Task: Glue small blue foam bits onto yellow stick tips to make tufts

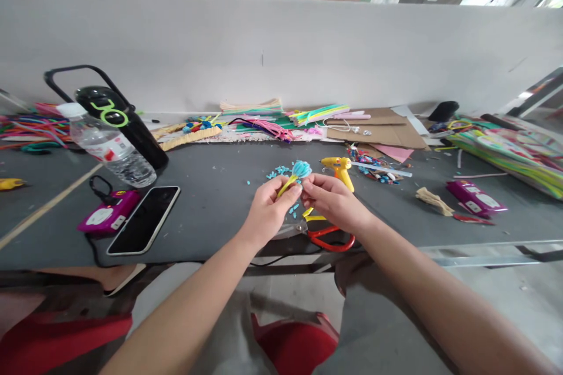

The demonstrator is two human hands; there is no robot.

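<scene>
My left hand (271, 206) is closed around the yellow stem of a small blue flower-like piece (301, 169), whose rounded blue head points up and away from me. Close beside it, my right hand (329, 196) has its thumb and fingers pinched at the flower's right underside; what lies between those fingertips is too small to tell. Small blue bits (280, 171) are scattered on the dark table behind and below the flower. Red-handled scissors (332, 239) lie beneath my hands. Just behind my right hand is a yellow glue gun (338, 170).
A clear bottle (116, 146), black flask (141, 135), phone (144, 220) and purple box (109, 212) stand or lie at left. Colourful strips and cardboard (378, 132) line the back. Another purple box (474, 198) and a green-yellow bundle (512, 152) are at right.
</scene>
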